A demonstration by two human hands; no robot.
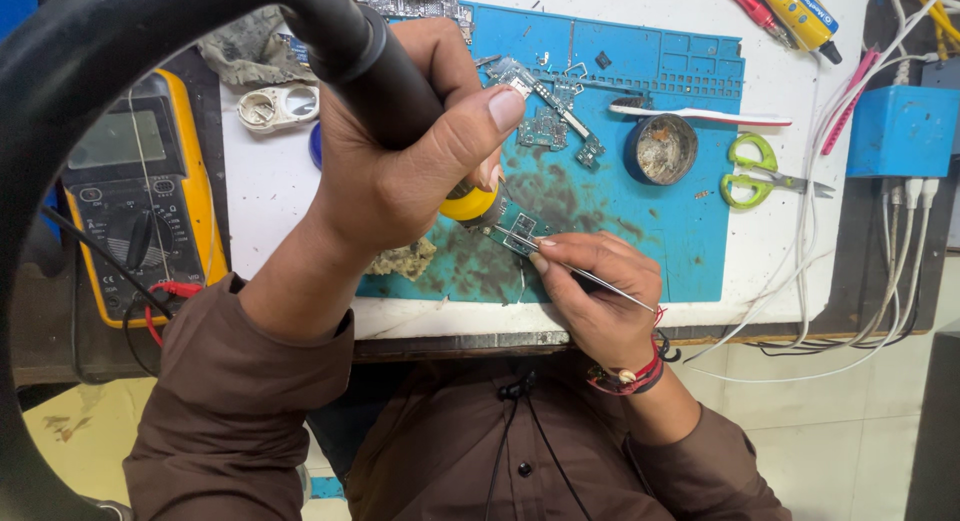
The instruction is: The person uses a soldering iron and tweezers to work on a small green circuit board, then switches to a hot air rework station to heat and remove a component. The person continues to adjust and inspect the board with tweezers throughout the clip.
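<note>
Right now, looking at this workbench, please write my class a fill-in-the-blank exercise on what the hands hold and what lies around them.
1. The left hand grips a black tool with a ____ collar near its tip.
2. The right hand holds thin metal ____ against the small circuit board.
3. The scissors have ____ handles.
4. The work mat is ____.

Missing words: yellow; tweezers; green; blue

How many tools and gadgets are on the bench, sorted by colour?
Yellow: 2, the multimeter and the marker pen
Green: 1, the scissors
Black: 1, the hot-air handle in the left hand
Silver: 1, the tweezers in the right hand
Red: 1, the screwdriver
Total: 6
</note>
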